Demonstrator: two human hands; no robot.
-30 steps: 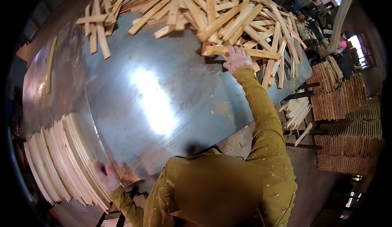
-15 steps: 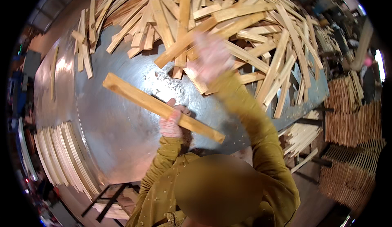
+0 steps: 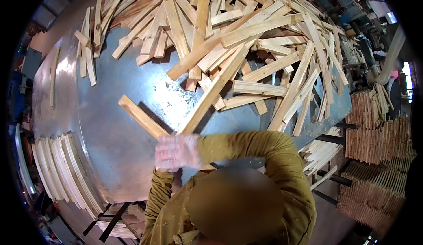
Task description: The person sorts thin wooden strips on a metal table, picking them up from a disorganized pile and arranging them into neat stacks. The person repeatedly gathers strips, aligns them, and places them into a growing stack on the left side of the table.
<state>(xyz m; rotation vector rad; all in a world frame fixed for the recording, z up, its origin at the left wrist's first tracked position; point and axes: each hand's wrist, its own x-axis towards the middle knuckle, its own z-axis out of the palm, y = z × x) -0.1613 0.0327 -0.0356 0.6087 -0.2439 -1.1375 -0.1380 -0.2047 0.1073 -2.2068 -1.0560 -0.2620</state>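
A pale wooden slat (image 3: 142, 116) slants across in front of me, with my left hand (image 3: 169, 169) closed around its middle. Most of that hand is hidden behind my right hand (image 3: 179, 150), which lies across it with fingers curled. A second wooden slat (image 3: 216, 93) runs from the pile down to my right hand, its near end at the thumb side. That hand seems closed on this slat, though the grip itself is partly covered. The near part of the first slat passes under my right forearm.
A large heap of loose wooden slats (image 3: 282, 64) covers the far side of the metal table (image 3: 128, 157). Neat stacks of slats stand at the left edge (image 3: 66, 170) and the right (image 3: 374, 139). One thin slat (image 3: 54, 77) lies far left.
My right hand has come from the heap back toward my body and over my left hand. One slat's near end has come along with it. My left hand has moved slightly lower and leftward.
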